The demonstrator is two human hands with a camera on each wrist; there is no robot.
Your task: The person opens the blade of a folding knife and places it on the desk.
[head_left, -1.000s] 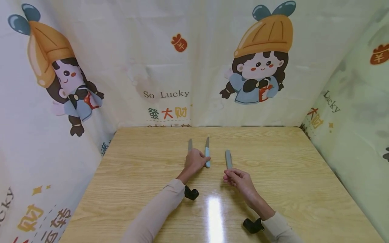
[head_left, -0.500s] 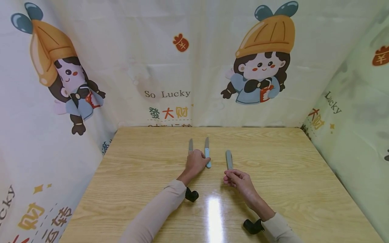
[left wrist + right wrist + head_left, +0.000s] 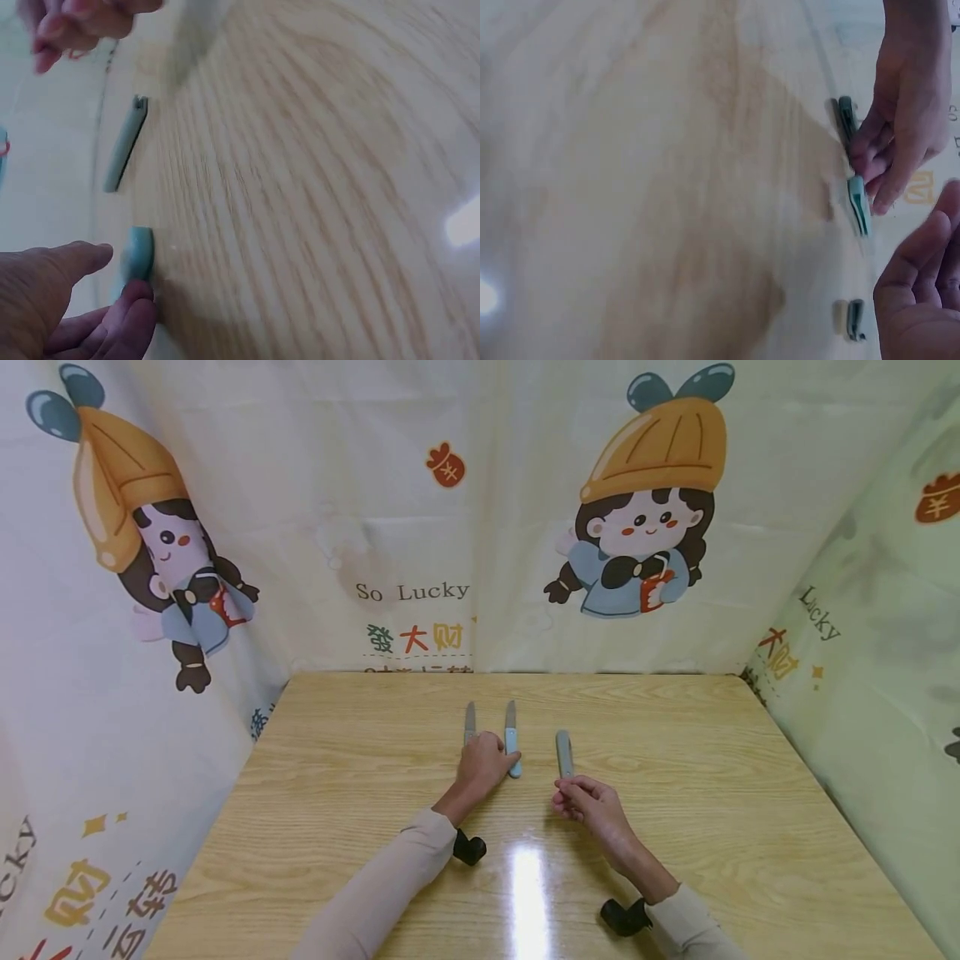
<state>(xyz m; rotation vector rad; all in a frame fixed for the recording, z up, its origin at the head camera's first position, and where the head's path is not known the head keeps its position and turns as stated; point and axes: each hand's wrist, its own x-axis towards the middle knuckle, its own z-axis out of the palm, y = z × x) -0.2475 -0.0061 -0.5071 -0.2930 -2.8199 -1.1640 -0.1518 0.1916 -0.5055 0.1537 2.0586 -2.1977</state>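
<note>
Three folding knives lie on the wooden table. The one with the light-blue handle is unfolded, its blade pointing away. My left hand is over it; in the left wrist view, thumb and fingertips stand on either side of the blue handle. To its left is another unfolded knife, its handle mostly hidden under the left hand. On the right lies a grey knife, folded shut. My right hand has its loosely bent fingertips near this knife's lower end, holding nothing; the left wrist view shows a gap between them.
A printed cloth hangs behind the table, with more cloth at both sides. Each wrist carries a black camera mount. A bright light reflection lies on the tabletop between the forearms.
The left hand and the light-blue knife have shifted very slightly toward the person. The right hand and the grey knife stay in place.
</note>
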